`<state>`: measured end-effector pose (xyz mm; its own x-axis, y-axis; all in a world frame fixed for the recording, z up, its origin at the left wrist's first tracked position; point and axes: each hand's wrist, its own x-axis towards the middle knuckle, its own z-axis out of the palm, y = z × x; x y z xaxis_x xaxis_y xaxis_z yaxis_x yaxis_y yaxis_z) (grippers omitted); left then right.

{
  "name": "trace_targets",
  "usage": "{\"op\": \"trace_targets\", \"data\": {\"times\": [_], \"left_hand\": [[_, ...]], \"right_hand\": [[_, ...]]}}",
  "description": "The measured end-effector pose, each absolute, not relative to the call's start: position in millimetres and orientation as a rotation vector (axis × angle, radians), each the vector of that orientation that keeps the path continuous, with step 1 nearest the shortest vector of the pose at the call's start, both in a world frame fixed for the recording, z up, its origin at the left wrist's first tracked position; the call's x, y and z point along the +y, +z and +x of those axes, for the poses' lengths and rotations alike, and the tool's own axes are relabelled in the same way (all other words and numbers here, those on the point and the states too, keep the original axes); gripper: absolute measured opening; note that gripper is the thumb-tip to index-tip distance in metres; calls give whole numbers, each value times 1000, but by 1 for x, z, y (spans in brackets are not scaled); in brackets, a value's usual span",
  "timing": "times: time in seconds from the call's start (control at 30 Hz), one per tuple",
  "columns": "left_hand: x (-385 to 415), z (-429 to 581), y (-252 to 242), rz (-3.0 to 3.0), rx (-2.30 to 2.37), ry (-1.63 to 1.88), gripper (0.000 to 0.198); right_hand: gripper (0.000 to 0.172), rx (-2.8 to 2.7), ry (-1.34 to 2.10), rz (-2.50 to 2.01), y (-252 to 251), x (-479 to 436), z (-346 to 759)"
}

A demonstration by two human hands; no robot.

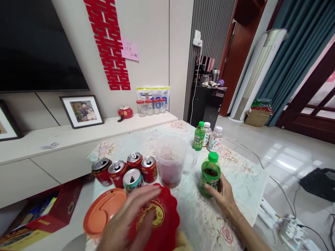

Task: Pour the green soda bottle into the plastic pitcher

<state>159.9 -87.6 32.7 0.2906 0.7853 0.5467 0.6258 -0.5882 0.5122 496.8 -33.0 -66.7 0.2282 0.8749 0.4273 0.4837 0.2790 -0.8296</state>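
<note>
Two things are under my hands. My right hand (pixel 222 195) wraps around the green bottle (pixel 210 174), fingers closed on its lower half, so it stands straight up on the table and does not tip. It has a green cap and dark drink inside, and it stands just right of the clear jug (pixel 171 162). The label has writing, but it is too small for me to read. My left hand (pixel 131 219) lies flat with fingers spread on the red plate (pixel 162 216), pressing down and not gripping, maybe to keep it from sliding. The plate has a gold picture in the middle; I cannot read it. An orange lid (pixel 103 211) lies touching the plate on its left. Behind them five cans (pixel 125 170) stand close together, four red and one green and silver, all with tops already opened. The jug holds red drink at the bottom. Three more bottles (pixel 207 136) stand at the far edge of the flowery tablecloth (pixel 240 174). On the wall hangs a big red paper sign (pixel 108 42) and a pink note (pixel 130 51) with writing too blurry to read.
</note>
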Motion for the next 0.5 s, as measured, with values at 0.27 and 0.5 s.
{"op": "trace_targets", "data": {"times": [0.27,0.5], "left_hand": [[-59,266,87,2257,604,878,44],[-40,286,91,2406,485,642,37]], "right_hand": [[51,-1610,688,-1187,-63,-92,483],[34,-1504,747,-1236,-81,-89,493]]}}
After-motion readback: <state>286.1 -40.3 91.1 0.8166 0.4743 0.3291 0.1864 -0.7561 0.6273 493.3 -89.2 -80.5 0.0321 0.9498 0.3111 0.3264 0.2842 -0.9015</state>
